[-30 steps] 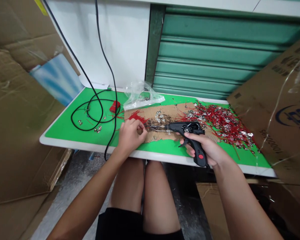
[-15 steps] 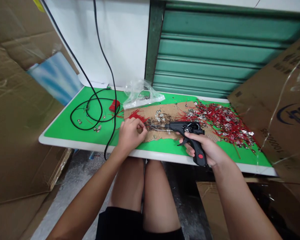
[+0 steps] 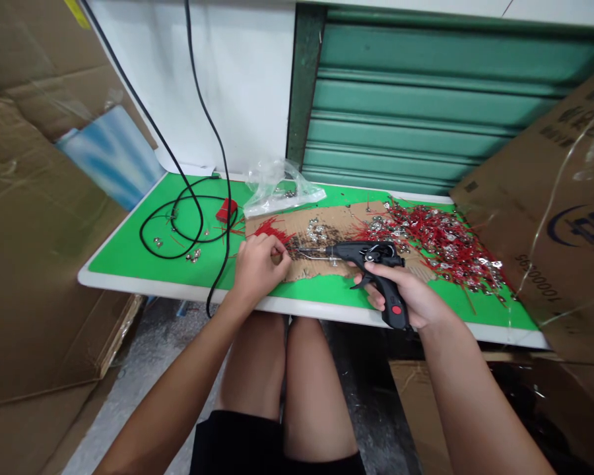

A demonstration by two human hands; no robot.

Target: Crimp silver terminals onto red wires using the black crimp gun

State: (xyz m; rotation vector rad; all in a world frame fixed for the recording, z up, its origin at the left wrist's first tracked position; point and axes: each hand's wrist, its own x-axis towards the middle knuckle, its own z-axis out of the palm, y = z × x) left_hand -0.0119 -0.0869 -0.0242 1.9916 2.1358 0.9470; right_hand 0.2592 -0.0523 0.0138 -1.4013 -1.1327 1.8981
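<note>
Angling inward, both hands [image 3: 261,265] [image 3: 408,290]

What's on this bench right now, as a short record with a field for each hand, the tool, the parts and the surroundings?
Left hand: hand with thumb and finger pinched; contents too small to tell
Right hand: hand gripping the black pistol-shaped tool
Tool tip: pointing toward the left hand's fingertips
Parts, left: loose thin red wires
Parts, right: heaped red wires with silver metal pieces
Under the work: flat brown corrugated cardboard on a green tabletop
Behind: clear plastic bag
</note>
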